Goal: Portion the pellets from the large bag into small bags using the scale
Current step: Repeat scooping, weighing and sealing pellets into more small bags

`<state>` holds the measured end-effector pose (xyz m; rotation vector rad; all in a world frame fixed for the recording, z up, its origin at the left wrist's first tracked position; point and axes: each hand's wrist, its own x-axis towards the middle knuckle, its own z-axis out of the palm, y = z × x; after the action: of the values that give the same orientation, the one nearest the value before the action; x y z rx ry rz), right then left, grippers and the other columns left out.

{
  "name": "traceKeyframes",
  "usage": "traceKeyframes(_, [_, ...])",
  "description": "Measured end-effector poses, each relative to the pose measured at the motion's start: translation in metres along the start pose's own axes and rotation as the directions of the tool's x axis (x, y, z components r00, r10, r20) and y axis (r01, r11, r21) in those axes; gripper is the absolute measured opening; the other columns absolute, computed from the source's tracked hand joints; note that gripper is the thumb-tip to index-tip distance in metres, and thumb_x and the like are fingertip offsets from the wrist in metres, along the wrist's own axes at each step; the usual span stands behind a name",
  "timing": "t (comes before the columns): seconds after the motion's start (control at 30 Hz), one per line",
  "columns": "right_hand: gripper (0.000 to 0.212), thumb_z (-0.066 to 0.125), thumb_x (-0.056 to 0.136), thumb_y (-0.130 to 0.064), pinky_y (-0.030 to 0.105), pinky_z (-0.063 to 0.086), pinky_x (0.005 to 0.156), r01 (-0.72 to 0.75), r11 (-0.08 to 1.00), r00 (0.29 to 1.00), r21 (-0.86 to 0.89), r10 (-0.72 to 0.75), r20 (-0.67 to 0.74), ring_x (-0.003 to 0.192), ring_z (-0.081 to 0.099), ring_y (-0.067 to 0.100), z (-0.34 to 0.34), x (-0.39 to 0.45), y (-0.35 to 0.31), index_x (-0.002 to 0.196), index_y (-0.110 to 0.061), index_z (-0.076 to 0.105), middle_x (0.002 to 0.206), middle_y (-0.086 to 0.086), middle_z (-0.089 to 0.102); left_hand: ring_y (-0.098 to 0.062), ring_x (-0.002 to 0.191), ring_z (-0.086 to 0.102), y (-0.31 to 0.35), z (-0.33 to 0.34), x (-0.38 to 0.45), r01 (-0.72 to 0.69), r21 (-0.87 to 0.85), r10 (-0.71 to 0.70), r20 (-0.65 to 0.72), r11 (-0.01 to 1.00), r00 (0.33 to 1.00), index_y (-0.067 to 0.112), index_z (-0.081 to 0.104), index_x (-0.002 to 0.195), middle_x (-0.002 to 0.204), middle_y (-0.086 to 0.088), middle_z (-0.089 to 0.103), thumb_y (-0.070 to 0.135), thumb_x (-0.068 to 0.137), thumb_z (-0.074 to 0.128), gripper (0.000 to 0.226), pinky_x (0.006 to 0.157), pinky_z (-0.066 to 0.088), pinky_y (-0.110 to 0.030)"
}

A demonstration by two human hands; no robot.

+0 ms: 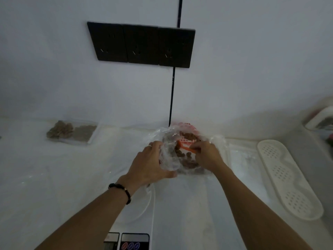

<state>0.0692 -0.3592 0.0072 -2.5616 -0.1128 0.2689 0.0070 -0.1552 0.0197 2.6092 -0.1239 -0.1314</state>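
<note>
— What sits nearest the camera?

— A white scale [134, 222], its display at the bottom edge, on a white surface [54, 177].

— And the hands?

— Both reach forward. The left hand [150, 164], a dark bracelet [120, 191] at its wrist, grips the clear plastic of the large bag [182, 150] from the left. The right hand [207, 154] pinches the bag near its orange strip. Brown pellets [187, 137] show inside.

— Farther back?

— A perforated white tray [288, 179] lies to the right. Small bags [72, 132] of pellets rest at the far left by the wall, under black sockets [141, 44].
</note>
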Motion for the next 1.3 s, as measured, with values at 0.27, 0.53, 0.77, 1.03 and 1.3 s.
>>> traceKeyframes(0.27, [0.035, 0.049, 0.085, 0.010, 0.022, 0.032, 0.042, -0.254, 0.846, 0.967, 0.468, 0.208, 0.148, 0.054, 0.043, 0.016, -0.010, -0.021, 0.006, 0.081, -0.013, 0.075, 0.065, 0.005, 0.057, -0.013, 0.108, 0.047, -0.002, -0.001, -0.004, -0.025, -0.034, 0.024, -0.029, 0.999, 0.999, 0.024, 0.035, 0.131, 0.128, 0.004, 0.045, 0.072, 0.056, 0.077, 0.098, 0.087, 0.045, -0.029])
traceKeyframes(0.53, [0.036, 0.045, 0.086, 0.013, 0.021, 0.029, 0.039, -0.316, 0.690, 0.938, 0.651, 0.331, 0.104, 0.053, 0.043, 0.017, -0.027, -0.045, 0.015, 0.083, -0.007, 0.075, 0.071, 0.015, 0.058, -0.013, 0.113, 0.044, 0.003, -0.006, -0.003, -0.080, -0.099, 0.076, -0.039, 0.992, 0.996, 0.021, 0.036, 0.133, 0.127, 0.003, 0.043, 0.065, 0.060, 0.079, 0.096, 0.088, 0.044, -0.027])
traceKeyframes(0.77, [0.033, 0.049, 0.082, 0.012, 0.021, 0.027, 0.039, -0.260, 0.673, 0.950, 0.692, 0.306, 0.059, 0.053, 0.045, 0.016, -0.050, -0.060, 0.012, 0.084, -0.007, 0.076, 0.074, 0.014, 0.059, -0.014, 0.107, 0.045, 0.007, -0.006, -0.001, -0.075, -0.154, 0.071, -0.035, 0.985, 0.997, 0.019, 0.040, 0.127, 0.120, 0.003, 0.044, 0.066, 0.059, 0.079, 0.093, 0.086, 0.046, -0.029])
traceKeyframes(1.03, [0.032, 0.057, 0.086, 0.002, 0.016, 0.036, 0.045, -0.016, 0.932, 1.000, 0.363, 0.022, -0.013, 0.050, 0.045, 0.008, -0.072, -0.079, -0.029, 0.080, -0.023, 0.077, 0.062, -0.006, 0.060, -0.014, 0.108, 0.043, 0.009, -0.012, 0.007, -0.062, -0.262, 0.060, -0.016, 0.963, 0.998, 0.020, 0.041, 0.123, 0.119, 0.004, 0.043, 0.069, 0.054, 0.080, 0.093, 0.084, 0.038, -0.026])
traceKeyframes(1.3, [0.035, 0.048, 0.088, -0.005, 0.028, 0.045, 0.065, 0.268, 0.931, 0.942, -0.250, -0.307, -0.135, 0.080, 0.056, 0.015, -0.067, -0.091, -0.061, 0.102, -0.023, 0.074, 0.091, -0.011, 0.060, -0.013, 0.111, 0.044, 0.009, -0.014, 0.004, -0.077, -0.330, 0.062, -0.056, 0.941, 0.997, 0.023, 0.040, 0.124, 0.118, 0.007, 0.042, 0.059, 0.053, 0.087, 0.093, 0.087, 0.036, -0.025])
